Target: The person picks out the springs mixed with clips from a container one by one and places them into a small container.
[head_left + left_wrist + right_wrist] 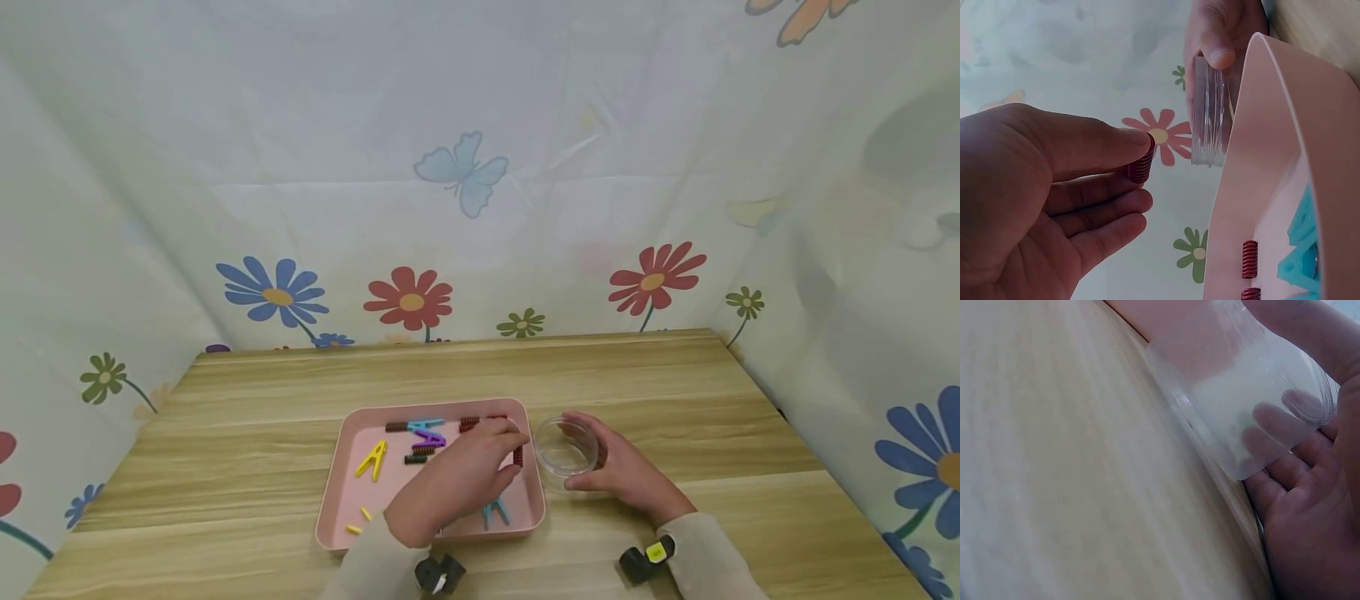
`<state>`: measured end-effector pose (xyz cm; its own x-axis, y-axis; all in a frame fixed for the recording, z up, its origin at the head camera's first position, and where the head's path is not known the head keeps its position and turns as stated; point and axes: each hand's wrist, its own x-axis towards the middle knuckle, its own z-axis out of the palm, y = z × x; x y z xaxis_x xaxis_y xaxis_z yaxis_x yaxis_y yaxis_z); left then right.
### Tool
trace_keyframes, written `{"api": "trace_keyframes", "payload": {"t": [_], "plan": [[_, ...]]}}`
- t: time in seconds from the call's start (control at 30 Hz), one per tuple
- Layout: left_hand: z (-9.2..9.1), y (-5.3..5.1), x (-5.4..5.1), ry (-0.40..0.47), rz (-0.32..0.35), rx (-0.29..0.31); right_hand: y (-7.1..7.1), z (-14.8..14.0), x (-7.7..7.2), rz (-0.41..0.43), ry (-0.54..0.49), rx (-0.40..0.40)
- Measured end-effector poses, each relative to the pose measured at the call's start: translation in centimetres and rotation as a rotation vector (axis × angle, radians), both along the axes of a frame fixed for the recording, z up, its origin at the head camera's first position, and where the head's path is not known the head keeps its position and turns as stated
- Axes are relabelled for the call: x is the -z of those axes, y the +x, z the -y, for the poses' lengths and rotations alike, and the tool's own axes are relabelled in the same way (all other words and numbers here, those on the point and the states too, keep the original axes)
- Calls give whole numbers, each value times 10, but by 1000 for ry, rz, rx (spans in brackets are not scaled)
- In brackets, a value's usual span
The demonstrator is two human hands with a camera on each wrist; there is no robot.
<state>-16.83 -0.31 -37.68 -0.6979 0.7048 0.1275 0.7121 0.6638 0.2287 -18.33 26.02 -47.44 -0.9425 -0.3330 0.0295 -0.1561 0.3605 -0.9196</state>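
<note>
A dark red spring (1141,164) is pinched between the thumb and fingers of my left hand (465,475), which hangs over the right part of the pink tray (330,492). Just right of the tray, my right hand (626,471) grips a clear round container (566,447) around its side; the right wrist view shows the fingers through its wall (1235,400). In the tray lie yellow (372,460), purple (429,439) and light blue clips (497,510), with several dark springs (416,459). My left hand hides part of the tray.
The wood-grained table (247,433) extends around the tray and container. Behind and at both sides hangs a pale curtain (337,225) with flowers and a butterfly. Short yellow pieces (353,529) lie in the tray's near left corner.
</note>
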Motion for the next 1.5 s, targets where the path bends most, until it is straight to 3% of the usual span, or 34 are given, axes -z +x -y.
{"api": "trace_keyframes", "payload": {"t": [0.23,0.5,1.1,1.5], "plan": [[-6,-1,0,5,24,6,0,0,0,18,0,-5],[-11,-2,1,18,-10,21,0,0,0,13,12,-7],[-21,-5,4,47,-2,40,0,-1,1,9,-39,-37],[-29,-7,4,59,1,47,0,-2,-1,21,-12,-29]]}}
